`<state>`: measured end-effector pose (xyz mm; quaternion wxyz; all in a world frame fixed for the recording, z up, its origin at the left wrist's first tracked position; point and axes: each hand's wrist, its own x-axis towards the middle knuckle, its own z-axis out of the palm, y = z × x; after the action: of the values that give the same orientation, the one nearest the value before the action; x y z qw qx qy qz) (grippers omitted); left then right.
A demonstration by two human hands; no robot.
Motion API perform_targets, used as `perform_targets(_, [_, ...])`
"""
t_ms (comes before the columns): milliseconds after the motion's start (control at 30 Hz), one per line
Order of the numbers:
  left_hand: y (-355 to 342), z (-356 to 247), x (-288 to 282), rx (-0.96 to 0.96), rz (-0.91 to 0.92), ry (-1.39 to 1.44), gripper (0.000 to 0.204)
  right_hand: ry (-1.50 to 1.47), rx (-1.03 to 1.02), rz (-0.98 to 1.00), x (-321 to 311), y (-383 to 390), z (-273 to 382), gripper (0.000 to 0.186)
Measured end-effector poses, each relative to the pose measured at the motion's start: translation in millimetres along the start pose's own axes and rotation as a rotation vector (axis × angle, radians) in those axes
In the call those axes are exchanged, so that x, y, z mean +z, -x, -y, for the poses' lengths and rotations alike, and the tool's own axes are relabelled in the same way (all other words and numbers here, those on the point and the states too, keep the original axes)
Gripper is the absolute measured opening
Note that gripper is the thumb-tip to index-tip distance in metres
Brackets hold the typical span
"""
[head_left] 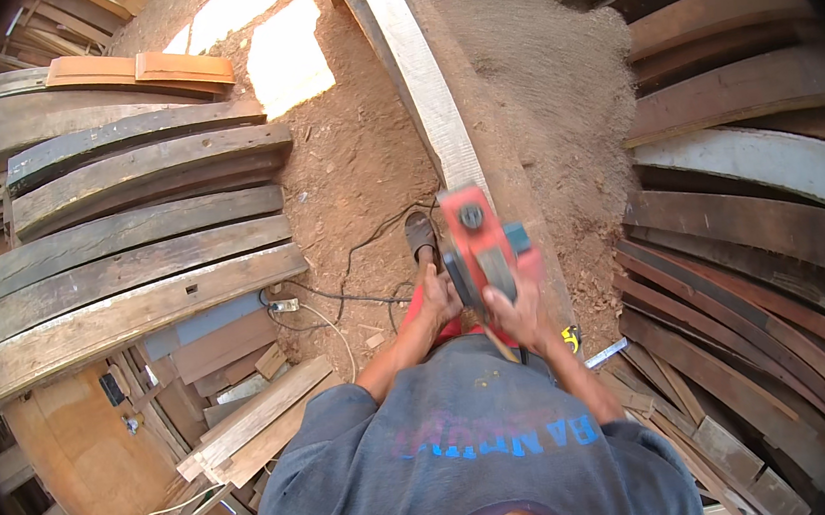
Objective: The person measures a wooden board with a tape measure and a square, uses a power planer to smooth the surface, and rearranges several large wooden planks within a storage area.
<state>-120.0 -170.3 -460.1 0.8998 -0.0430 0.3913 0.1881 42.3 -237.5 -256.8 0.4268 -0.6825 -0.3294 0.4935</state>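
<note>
A red electric planer [478, 232] with a round dark knob is tilted above the near end of a long pale wooden beam [416, 66]. Its dark flat side faces left, and motion blurs its outline. My right hand [520, 308] is wrapped round the rear handle. Close against the lower left of the tool is my left hand [439, 298], thumb up and fingers curled in against it. Their exact grip is partly hidden.
Stacked timber [130, 252] lines the left side, and more boards [737, 88] lie on the right. A dark cord [348, 269] and a pale cable [341, 340] run across the dirt floor by my sandalled foot [420, 235]. A yellow tape measure [570, 338] lies near my right forearm.
</note>
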Motion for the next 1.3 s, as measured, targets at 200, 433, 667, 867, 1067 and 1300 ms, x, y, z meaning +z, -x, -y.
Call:
perform_targets(200, [-6,24,-60,-0.057,-0.12,-0.094,0.056,-0.044,0.021,-0.071,9,16,-8,0.053])
perform_targets(433, [-54,-80,31,0.462,-0.286,-0.259,0.081,-0.022,-0.162,-0.148,14,-156,60,0.048])
perform_targets(667, [-113,-157,168,0.728,-0.181,-0.254,0.083,-0.005,-0.158,-0.128,9,-350,135,0.043])
perform_targets(867, [-126,-156,183,0.797,-0.441,-1.17,0.071,0.09,-0.2,-0.16,12,-496,234,0.049])
perform_targets(1067, [-111,-160,201,0.7,-0.521,-1.28,0.068,0.146,-0.106,-0.167,1,-651,301,0.057])
perform_targets(1300, [-127,-155,194,0.758,-0.565,-1.256,0.068,0.211,-0.117,-0.178,-13,-572,238,0.049])
